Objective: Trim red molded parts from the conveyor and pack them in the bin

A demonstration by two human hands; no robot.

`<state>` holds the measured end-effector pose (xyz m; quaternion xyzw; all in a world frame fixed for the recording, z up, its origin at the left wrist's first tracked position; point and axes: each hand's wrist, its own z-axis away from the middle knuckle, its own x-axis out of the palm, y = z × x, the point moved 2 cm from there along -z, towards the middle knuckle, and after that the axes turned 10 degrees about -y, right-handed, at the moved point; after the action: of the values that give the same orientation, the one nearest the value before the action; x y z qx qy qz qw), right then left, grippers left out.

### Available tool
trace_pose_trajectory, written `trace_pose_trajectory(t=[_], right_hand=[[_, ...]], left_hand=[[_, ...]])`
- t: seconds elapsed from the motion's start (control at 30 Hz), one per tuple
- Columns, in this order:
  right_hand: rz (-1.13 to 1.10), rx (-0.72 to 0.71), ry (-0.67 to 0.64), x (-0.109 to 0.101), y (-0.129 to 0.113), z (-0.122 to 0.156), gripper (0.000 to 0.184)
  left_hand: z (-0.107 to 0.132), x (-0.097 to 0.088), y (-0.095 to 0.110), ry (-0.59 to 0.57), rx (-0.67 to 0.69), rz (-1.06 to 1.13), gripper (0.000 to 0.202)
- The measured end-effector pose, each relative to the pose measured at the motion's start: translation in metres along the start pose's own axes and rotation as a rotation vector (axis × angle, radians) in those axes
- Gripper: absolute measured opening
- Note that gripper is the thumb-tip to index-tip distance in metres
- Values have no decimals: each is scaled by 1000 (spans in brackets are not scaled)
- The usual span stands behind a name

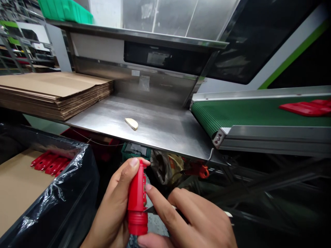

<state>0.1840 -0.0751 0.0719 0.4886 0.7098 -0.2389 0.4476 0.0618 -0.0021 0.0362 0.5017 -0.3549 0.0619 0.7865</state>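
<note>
My left hand [113,203] is wrapped around a red plastic part [136,196], a hollow-looking body with a ribbed round end at the bottom and small slots along its right side. It is held nearly upright in front of the table edge. My right hand [191,220] is curled at the part's right side, index fingertip against the slotted edge and thumb by the round end. Between its fingers sits a knife [150,209]; only a short dark blade shows near the part, and the fingers hide most of the rest.
A steel table [165,124] carries a pale half-round piece [131,123] and a cardboard stack [57,89]. At right, a green conveyor [240,112] bears a red part [307,107]. A black-lined box [80,186] at left holds several red parts [50,162]. Orange-handled cutters [201,171] hang below the table.
</note>
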Motion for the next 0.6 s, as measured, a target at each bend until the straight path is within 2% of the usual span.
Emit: trace_pose_trajectory(t=[0.17,0.33,0.5,0.6], right_hand=[[110,4,19,5,-3,2,58],[164,-22,183,14,-3,3,52],[168,19,177,15,-5,3,53],[144,67,78,9,-6,2,52]], left_hand=[[1,3,3,-37,32,18,36],[7,11,9,-2,15,14,32],[7,11,10,36,-10,16,32],[6,11,11,39,-1,13,33]])
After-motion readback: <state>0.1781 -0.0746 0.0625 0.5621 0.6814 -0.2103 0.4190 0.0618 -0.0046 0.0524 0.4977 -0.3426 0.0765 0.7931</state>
